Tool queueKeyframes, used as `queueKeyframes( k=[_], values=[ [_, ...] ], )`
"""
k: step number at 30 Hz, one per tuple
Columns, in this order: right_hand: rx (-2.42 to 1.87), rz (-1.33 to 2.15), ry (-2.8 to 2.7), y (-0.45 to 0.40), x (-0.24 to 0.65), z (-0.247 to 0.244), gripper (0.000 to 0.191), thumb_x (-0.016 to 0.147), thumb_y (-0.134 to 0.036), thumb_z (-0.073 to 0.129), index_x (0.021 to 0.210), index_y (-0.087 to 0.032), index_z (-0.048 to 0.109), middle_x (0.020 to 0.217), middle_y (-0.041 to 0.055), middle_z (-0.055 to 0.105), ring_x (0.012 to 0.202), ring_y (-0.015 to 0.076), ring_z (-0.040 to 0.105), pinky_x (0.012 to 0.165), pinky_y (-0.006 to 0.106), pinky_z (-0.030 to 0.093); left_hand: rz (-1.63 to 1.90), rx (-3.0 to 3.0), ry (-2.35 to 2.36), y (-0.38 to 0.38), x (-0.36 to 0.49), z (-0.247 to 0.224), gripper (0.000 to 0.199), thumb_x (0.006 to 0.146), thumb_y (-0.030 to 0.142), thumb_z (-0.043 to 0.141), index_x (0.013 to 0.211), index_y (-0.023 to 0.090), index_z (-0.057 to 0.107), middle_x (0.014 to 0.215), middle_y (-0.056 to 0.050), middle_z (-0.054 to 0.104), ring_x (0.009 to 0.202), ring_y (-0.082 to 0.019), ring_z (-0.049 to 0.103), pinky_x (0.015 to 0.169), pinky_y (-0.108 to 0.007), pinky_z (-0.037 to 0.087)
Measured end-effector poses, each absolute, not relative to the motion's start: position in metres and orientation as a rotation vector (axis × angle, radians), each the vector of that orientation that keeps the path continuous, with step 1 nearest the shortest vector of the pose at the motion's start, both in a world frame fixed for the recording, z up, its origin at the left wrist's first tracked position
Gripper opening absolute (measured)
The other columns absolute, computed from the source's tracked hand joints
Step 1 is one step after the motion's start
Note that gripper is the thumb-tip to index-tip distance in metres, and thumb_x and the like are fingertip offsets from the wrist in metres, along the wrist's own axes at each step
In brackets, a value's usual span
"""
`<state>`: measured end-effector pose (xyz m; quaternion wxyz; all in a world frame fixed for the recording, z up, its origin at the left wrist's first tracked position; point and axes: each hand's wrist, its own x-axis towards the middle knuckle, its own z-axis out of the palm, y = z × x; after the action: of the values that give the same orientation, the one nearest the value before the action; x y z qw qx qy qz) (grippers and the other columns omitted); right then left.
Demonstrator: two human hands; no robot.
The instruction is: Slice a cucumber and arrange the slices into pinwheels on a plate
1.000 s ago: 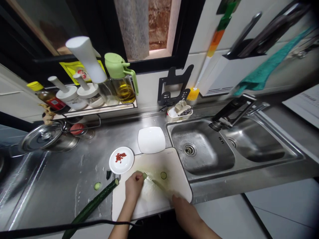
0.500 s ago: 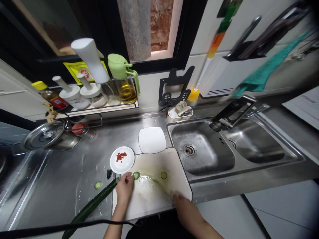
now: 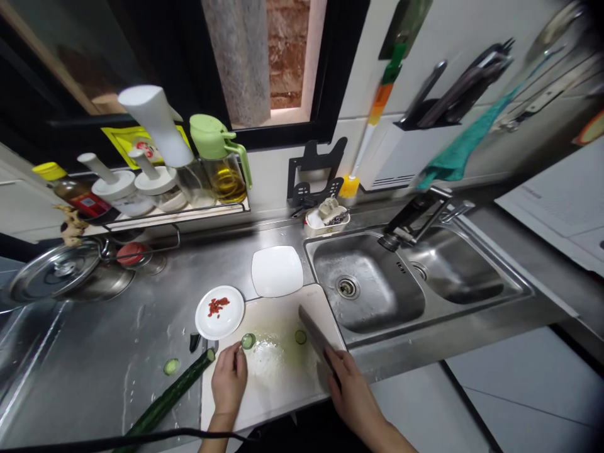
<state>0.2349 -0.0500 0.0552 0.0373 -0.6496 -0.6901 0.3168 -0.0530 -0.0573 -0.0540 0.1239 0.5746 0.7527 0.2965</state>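
Note:
My left hand (image 3: 229, 377) is closed over the left part of the white cutting board (image 3: 278, 384). Its fingertips meet at the edge of a cucumber slice (image 3: 248, 341) and seem to pinch it. In my right hand (image 3: 350, 390) is a kitchen knife (image 3: 314, 333), gripped by its dark handle, blade tilted up and to the left over the board. A thin cucumber slice (image 3: 301, 337) lies on the wet board left of the blade. The long cut cucumber (image 3: 172, 396) rests to the left, its cut end by my left wrist.
Behind the board stand a round plate with red pieces (image 3: 221, 322) and a white square plate (image 3: 277, 272). A cucumber slice (image 3: 171, 367) and a dark end piece (image 3: 194, 342) lie on the steel counter. The sink (image 3: 372, 283) is on the right; a dark cable (image 3: 141, 435) crosses the foreground.
My right hand has raised and turned the knife, so its blade shows clearly on the right of the board. The view has shifted slightly. My left hand stays by the cucumber slice.

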Motion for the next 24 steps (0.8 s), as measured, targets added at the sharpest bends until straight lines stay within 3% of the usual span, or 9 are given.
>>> queueKeyframes(
  k=[3, 9, 14, 18, 24],
  values=[
    [-2.187, 0.768, -2.083, -0.043, 0.235, 0.042, 0.047, 0.088, -0.015, 0.03, 0.134, -0.013, 0.04, 0.129, 0.0186, 0.044, 0.101, 0.0215, 0.058, 0.089, 0.034, 0.046, 0.857, 1.691, 2.201, -0.057, -0.054, -0.054, 0.028, 0.087, 0.031, 0.042, 0.101, 0.017, 0.062, 0.095, -0.009, 0.067, 0.087, -0.018, 0.062, 0.084, -0.029, 0.046],
    [-2.322, 0.396, -2.157, -0.024, 0.224, 0.012, 0.049, 0.084, -0.006, 0.03, 0.133, -0.004, 0.04, 0.125, 0.0227, 0.046, 0.102, 0.0246, 0.057, 0.084, 0.034, 0.047, 0.879, 1.722, 2.192, -0.057, -0.055, -0.056, 0.027, 0.086, 0.029, 0.042, 0.1, 0.017, 0.062, 0.095, -0.008, 0.067, 0.086, -0.017, 0.063, 0.081, -0.028, 0.047],
    [-2.284, 0.194, -2.23, -0.02, 0.22, -0.013, 0.048, 0.082, -0.004, 0.033, 0.129, -0.006, 0.045, 0.12, 0.0212, 0.051, 0.103, 0.0249, 0.056, 0.082, 0.03, 0.047, 0.94, 1.726, 2.17, -0.058, -0.056, -0.061, 0.027, 0.086, 0.028, 0.043, 0.1, 0.017, 0.062, 0.094, -0.008, 0.067, 0.085, -0.018, 0.062, 0.079, -0.029, 0.047],
    [-2.249, 0.094, -2.308, -0.018, 0.218, -0.015, 0.048, 0.081, -0.002, 0.037, 0.127, -0.008, 0.048, 0.119, 0.0187, 0.053, 0.103, 0.0229, 0.057, 0.083, 0.026, 0.046, 0.933, 1.706, 2.172, -0.058, -0.055, -0.061, 0.026, 0.086, 0.027, 0.042, 0.1, 0.018, 0.062, 0.094, -0.008, 0.067, 0.087, -0.018, 0.062, 0.08, -0.029, 0.048],
    [-2.263, -0.013, -2.466, -0.011, 0.208, -0.004, 0.045, 0.082, 0.001, 0.035, 0.124, -0.002, 0.051, 0.112, 0.0216, 0.057, 0.084, 0.0206, 0.063, 0.072, 0.028, 0.051, 0.915, 1.688, 2.153, -0.058, -0.056, -0.059, 0.026, 0.086, 0.028, 0.042, 0.1, 0.018, 0.062, 0.096, -0.008, 0.066, 0.088, -0.018, 0.062, 0.08, -0.03, 0.048]
  ],
)
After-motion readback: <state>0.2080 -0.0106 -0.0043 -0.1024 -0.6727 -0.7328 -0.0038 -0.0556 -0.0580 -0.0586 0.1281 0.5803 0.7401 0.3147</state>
